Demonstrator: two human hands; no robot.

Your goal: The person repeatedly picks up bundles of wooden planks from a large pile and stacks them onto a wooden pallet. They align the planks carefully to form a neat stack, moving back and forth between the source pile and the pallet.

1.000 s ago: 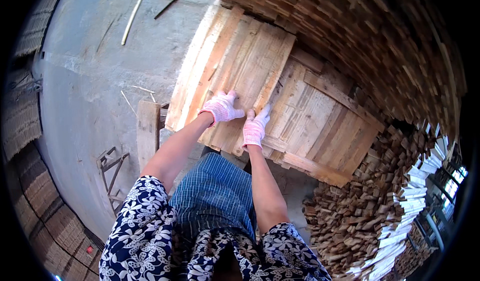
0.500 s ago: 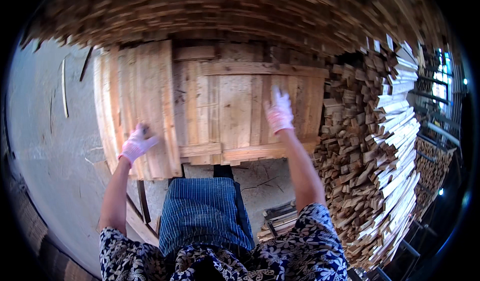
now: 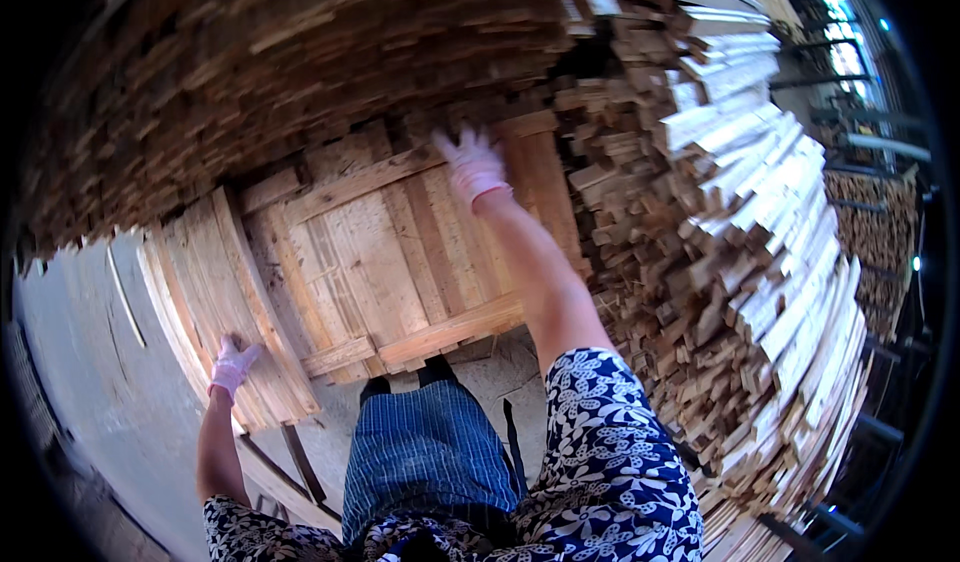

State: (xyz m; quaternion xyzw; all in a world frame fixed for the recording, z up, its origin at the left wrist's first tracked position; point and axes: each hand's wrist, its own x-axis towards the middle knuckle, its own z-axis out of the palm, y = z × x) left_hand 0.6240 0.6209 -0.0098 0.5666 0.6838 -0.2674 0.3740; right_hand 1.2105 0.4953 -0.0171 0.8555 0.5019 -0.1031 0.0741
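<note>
My left hand (image 3: 233, 364), in a pale pink work glove, lies on the near part of several long planks (image 3: 215, 262) side by side at the left. Its thumb stands apart from the fingers; a small dark spot shows by the fingertips, too small to make out. My right hand (image 3: 472, 165), gloved alike and smeared by motion, reaches to the far crosspiece (image 3: 365, 184) of a board panel with its fingers spread. Whether it touches the wood I cannot tell. The panel's slats (image 3: 375, 252) run between that crosspiece and a near one (image 3: 450, 328).
A tall stack of wood pieces (image 3: 250, 72) rises along the far side. Another pile of sawn slats (image 3: 740, 252) stands close at the right. Grey concrete floor (image 3: 75, 332) lies at the left, with a thin wood strip (image 3: 126, 297) on it.
My right hand has moved from over the panel's slats to its far crosspiece. My left hand stays on the left planks. The whole view has turned and shifted toward the right-hand pile.
</note>
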